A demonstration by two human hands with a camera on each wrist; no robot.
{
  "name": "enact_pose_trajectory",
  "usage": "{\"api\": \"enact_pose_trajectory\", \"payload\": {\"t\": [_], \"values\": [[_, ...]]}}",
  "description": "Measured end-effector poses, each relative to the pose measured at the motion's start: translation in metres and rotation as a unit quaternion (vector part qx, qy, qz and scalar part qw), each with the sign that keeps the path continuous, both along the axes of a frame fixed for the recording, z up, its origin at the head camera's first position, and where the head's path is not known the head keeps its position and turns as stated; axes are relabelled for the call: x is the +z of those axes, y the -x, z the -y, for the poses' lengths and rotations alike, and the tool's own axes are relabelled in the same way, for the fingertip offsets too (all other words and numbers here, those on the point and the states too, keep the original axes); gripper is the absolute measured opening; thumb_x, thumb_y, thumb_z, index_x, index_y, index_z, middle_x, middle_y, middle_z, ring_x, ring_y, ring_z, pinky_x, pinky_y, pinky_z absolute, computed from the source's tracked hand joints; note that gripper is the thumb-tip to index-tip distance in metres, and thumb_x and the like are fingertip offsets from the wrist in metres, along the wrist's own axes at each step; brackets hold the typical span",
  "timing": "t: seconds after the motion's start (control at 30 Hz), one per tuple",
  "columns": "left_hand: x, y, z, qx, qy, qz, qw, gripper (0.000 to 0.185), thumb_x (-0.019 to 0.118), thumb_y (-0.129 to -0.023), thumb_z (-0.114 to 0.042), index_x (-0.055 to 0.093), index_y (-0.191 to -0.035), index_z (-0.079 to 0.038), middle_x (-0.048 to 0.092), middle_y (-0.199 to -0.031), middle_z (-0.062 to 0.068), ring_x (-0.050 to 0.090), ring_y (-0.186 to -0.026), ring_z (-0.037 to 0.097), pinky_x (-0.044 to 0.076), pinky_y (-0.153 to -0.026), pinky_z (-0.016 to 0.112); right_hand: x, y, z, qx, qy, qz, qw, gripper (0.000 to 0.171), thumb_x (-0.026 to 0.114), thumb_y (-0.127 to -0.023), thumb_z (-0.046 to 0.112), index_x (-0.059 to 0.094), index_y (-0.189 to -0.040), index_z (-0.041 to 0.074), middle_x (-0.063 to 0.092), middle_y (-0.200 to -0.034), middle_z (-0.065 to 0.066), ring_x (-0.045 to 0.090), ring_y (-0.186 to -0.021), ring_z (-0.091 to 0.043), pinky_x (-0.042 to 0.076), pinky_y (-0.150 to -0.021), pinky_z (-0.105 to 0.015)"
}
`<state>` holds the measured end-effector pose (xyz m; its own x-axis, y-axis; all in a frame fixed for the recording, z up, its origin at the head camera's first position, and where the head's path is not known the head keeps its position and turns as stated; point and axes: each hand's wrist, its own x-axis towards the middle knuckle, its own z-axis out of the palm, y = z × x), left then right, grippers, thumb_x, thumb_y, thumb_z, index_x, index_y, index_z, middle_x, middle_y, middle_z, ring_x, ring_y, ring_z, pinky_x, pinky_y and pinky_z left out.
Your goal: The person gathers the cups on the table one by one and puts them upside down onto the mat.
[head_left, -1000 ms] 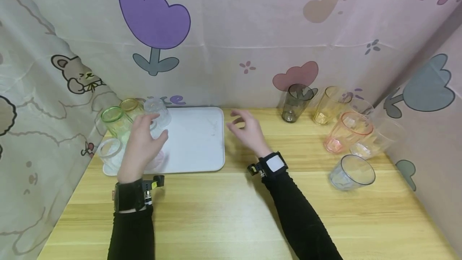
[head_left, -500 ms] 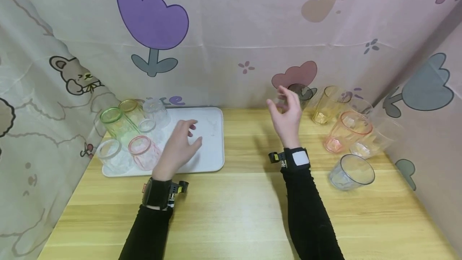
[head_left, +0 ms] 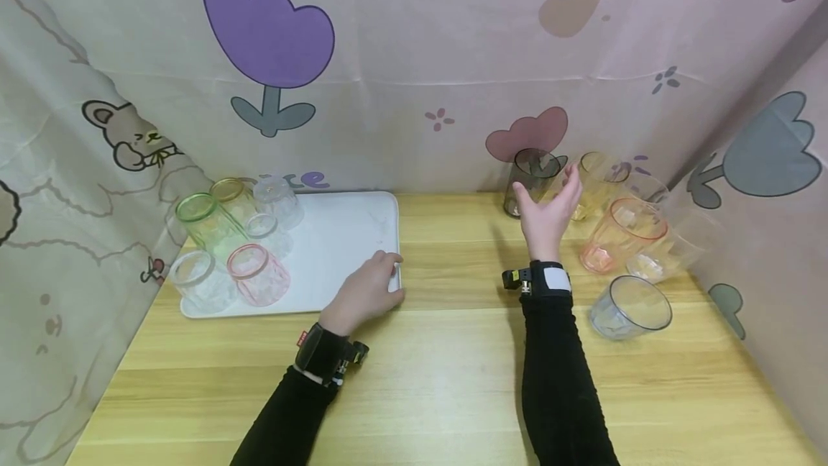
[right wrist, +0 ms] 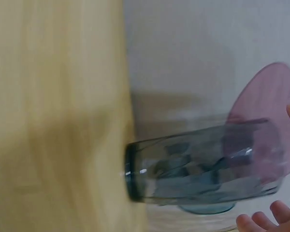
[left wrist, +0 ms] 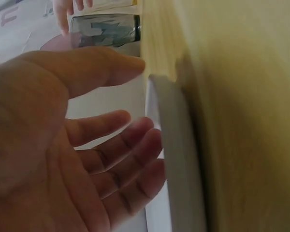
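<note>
My left hand point(head_left: 364, 293) is at the right end of a white tray point(head_left: 336, 236), its thumb spread apart from the fingers. In the left wrist view, the relaxed fingers point(left wrist: 130, 186) lie right along the tray's raised rim. My right hand point(head_left: 548, 214) is spread beside a dark grey drinking glass point(head_left: 529, 178), thumb to the left and fingers to the right of it in the head view. Upright near the back of the table, the dark glass point(right wrist: 203, 166) shows fully in the right wrist view, with fingertips beside it.
A green glass point(head_left: 210, 225), a pink glass point(head_left: 261, 279) and several others crowd the tray's left end. At right stand a yellow glass point(head_left: 598, 182), an orange-rimmed glass point(head_left: 617, 236), clear ones and a bluish glass point(head_left: 627, 311). A printed curtain point(head_left: 401, 34) hangs behind the table.
My left hand has moved right and toward me, from over the glasses on the tray to its right end. My right hand has moved right to the dark glass.
</note>
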<state>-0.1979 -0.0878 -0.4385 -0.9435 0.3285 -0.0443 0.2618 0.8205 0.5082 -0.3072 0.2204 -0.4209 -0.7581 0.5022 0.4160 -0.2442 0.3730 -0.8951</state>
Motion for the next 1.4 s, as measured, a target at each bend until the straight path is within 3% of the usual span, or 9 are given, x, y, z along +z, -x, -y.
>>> {"api": "enact_pose_trajectory", "payload": {"t": [0.3, 0.53, 0.7, 1.03, 1.27, 1.4], "values": [[0.002, -0.003, -0.006, -0.006, 0.012, 0.021, 0.9997, 0.053, 0.073, -0.091, -0.015, 0.058, -0.140, 0.000, 0.058, -0.097, -0.001, 0.055, -0.084, 0.016, 0.049, -0.068, 0.031, -0.019, 0.015, -0.010, 0.025, 0.002, 0.054, 0.998, 0.109, 0.085, -0.086, 0.027, 0.013, -0.166, 0.009, 0.028, -0.166, -0.012, 0.031, -0.149, -0.031, 0.027, -0.123, -0.036], [0.001, -0.002, -0.008, -0.012, 0.023, 0.017, 0.9995, 0.046, 0.073, -0.091, -0.015, 0.063, -0.134, -0.002, 0.057, -0.087, -0.004, 0.055, -0.082, 0.015, 0.047, -0.065, 0.030, -0.028, 0.024, -0.013, 0.039, -0.006, 0.060, 0.997, 0.102, 0.080, -0.090, 0.022, 0.013, -0.166, 0.012, 0.027, -0.167, -0.012, 0.029, -0.151, -0.019, 0.025, -0.123, -0.030], [-0.001, -0.001, -0.007, -0.010, 0.029, 0.011, 0.9995, 0.044, 0.073, -0.091, -0.016, 0.064, -0.133, -0.003, 0.057, -0.086, -0.005, 0.055, -0.081, 0.014, 0.047, -0.064, 0.030, -0.031, 0.028, -0.015, 0.035, -0.006, 0.070, 0.997, 0.096, 0.077, -0.093, 0.018, 0.016, -0.165, 0.009, 0.029, -0.167, -0.014, 0.032, -0.150, -0.023, 0.027, -0.123, -0.032], [-0.001, -0.001, -0.004, -0.007, 0.028, 0.013, 0.9995, 0.043, 0.074, -0.090, -0.017, 0.064, -0.131, -0.005, 0.058, -0.087, -0.005, 0.056, -0.082, 0.015, 0.047, -0.065, 0.031, -0.032, 0.026, -0.011, 0.035, -0.007, 0.069, 0.997, 0.086, 0.077, -0.094, 0.015, 0.025, -0.160, 0.001, 0.037, -0.159, -0.018, 0.036, -0.147, -0.027, 0.031, -0.122, -0.037], [0.001, -0.002, -0.004, -0.007, 0.023, 0.015, 0.9996, 0.042, 0.074, -0.090, -0.016, 0.065, -0.129, -0.004, 0.057, -0.085, -0.006, 0.055, -0.080, 0.014, 0.046, -0.063, 0.030, -0.029, 0.022, -0.001, 0.074, 0.018, 0.073, 0.994, 0.088, 0.078, -0.093, 0.017, 0.024, -0.161, 0.001, 0.037, -0.158, -0.021, 0.042, -0.142, -0.037, 0.039, -0.117, -0.047], [0.003, -0.002, -0.005, -0.006, 0.024, 0.016, 0.9996, 0.041, 0.074, -0.090, -0.016, 0.066, -0.129, -0.005, 0.057, -0.083, -0.006, 0.055, -0.079, 0.014, 0.045, -0.063, 0.030, -0.028, 0.020, 0.004, 0.096, 0.035, 0.083, 0.991, 0.087, 0.078, -0.094, 0.023, 0.025, -0.161, 0.005, 0.039, -0.155, -0.020, 0.047, -0.138, -0.039, 0.044, -0.113, -0.047]]}}
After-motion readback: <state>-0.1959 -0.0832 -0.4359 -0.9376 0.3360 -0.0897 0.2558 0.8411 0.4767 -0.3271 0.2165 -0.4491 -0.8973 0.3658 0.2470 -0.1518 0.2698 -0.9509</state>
